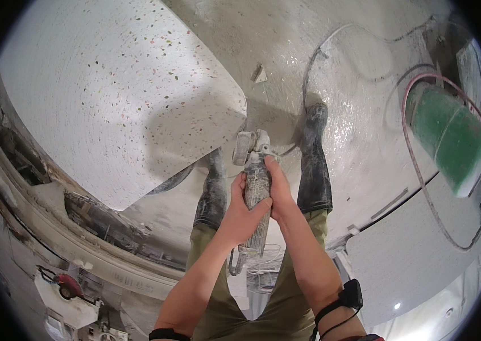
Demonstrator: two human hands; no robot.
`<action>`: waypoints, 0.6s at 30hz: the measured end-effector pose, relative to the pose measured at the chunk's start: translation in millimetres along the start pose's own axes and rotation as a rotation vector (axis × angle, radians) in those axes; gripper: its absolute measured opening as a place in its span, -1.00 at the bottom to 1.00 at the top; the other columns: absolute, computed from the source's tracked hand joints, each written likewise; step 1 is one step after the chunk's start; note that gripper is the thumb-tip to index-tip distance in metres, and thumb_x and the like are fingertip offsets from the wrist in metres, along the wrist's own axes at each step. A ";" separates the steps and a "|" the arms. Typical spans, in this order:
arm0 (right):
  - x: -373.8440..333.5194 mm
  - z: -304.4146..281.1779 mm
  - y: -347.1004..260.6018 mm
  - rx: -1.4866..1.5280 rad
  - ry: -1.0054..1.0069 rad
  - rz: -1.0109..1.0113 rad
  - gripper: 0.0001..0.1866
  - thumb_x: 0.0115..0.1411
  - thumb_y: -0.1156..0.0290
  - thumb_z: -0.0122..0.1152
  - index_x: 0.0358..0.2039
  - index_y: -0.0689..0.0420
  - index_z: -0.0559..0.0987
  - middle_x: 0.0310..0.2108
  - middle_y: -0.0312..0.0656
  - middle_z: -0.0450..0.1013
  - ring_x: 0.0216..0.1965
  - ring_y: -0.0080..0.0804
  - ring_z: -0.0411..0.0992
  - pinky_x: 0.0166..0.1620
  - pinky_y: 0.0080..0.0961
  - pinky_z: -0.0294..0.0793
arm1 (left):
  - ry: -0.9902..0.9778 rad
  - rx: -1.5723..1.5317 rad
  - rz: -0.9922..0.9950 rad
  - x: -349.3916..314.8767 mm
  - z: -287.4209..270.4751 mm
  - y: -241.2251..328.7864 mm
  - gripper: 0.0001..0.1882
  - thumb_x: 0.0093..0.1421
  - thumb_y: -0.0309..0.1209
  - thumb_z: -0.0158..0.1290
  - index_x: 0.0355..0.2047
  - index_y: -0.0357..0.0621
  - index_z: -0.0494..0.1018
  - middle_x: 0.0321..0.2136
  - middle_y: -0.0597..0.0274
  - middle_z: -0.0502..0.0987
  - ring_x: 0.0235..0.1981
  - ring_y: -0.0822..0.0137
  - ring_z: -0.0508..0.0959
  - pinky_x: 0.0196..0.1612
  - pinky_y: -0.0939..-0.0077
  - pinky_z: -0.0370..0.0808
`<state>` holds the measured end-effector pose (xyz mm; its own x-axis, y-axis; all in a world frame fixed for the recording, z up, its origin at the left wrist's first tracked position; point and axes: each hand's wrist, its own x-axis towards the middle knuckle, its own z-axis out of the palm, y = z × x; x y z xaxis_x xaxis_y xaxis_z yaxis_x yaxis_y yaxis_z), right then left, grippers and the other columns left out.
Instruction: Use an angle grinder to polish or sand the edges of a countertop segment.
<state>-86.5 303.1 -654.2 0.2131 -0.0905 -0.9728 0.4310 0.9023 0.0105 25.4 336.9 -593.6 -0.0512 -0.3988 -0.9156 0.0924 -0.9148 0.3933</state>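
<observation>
A wet, dust-grey concrete floor (pixel 360 131) carries a small triangular stone chip (pixel 259 73), a looping pink hose (pixel 417 165), a thin dark cable (pixel 331 42) and a green cylinder (pixel 451 136)

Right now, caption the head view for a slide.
Both hands, left hand and right hand, grip a dusty grinder against a speckled slab's edge.

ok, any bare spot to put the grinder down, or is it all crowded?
The terrazzo slab top is bare, bordered by its rounded corner beside the grinder. The wet floor between the right boot and the green cylinder is open, though a hose loops there. Crowded: lower left, around the red-bladed tool. Both the left hand and right hand grip the grinder.
</observation>
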 end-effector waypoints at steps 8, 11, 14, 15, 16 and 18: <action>5.2 1.5 63.1 0.238 -0.024 0.122 -0.44 0.32 -0.15 -0.04 -0.20 0.18 0.53 -0.39 -0.16 0.55 -0.41 -0.36 0.57 -0.29 -0.37 0.62 | -0.023 0.116 -0.133 -15.8 -31.4 -15.1 -0.08 0.20 -0.42 0.18 0.37 -0.39 -0.18 0.24 -0.03 0.17 0.24 0.24 0.25 0.27 0.36 0.25; 1.3 6.5 58.2 0.314 -0.016 0.069 -0.50 0.32 -0.05 0.04 -0.15 0.21 0.48 -0.41 -0.16 0.54 -0.46 -0.37 0.55 -0.36 -0.40 0.61 | -0.087 0.109 -0.126 -11.7 -38.4 -12.6 -0.15 0.22 -0.47 0.13 0.36 -0.32 -0.16 0.18 0.04 0.21 0.15 0.29 0.34 0.15 0.39 0.39; -9.6 16.1 35.2 0.355 0.003 -0.005 -0.52 0.30 0.04 0.14 -0.07 0.23 0.42 -0.39 -0.17 0.53 -0.49 -0.41 0.54 -0.42 -0.44 0.59 | -0.136 0.124 -0.058 -9.0 -34.5 -0.4 -0.19 0.24 -0.48 0.11 0.36 -0.24 -0.13 0.10 0.08 0.27 0.05 0.34 0.42 0.00 0.46 0.49; -9.9 13.9 26.3 0.311 0.037 -0.046 -0.50 0.29 0.05 0.17 -0.03 0.25 0.39 -0.37 -0.17 0.52 -0.48 -0.42 0.53 -0.42 -0.45 0.58 | -0.149 0.141 -0.061 -5.8 -30.4 0.5 -0.19 0.24 -0.48 0.11 0.36 -0.24 -0.13 0.10 0.08 0.27 0.05 0.34 0.42 0.00 0.46 0.49; -8.5 12.0 21.7 0.331 0.040 -0.051 -0.50 0.29 0.05 0.17 -0.03 0.25 0.39 -0.37 -0.17 0.52 -0.48 -0.42 0.53 -0.42 -0.45 0.58 | -0.143 0.096 -0.072 -3.3 -26.8 1.1 -0.21 0.25 -0.48 0.10 0.36 -0.20 -0.12 0.04 0.10 0.31 -0.03 0.35 0.46 -0.09 0.46 0.53; -5.4 7.8 17.4 0.254 0.075 -0.076 -0.45 0.26 0.05 0.21 0.01 0.26 0.37 -0.33 -0.19 0.51 -0.42 -0.45 0.52 -0.36 -0.46 0.57 | -0.144 0.069 -0.093 -1.1 -18.1 5.4 -0.23 0.26 -0.47 0.09 0.36 -0.16 -0.11 -0.01 0.12 0.34 -0.12 0.37 0.50 -0.18 0.46 0.56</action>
<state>-73.4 316.0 -646.9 0.1107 -0.1137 -0.9873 0.6516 0.7584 -0.0142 44.0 333.6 -592.0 -0.1983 -0.3131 -0.9288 0.0121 -0.9483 0.3171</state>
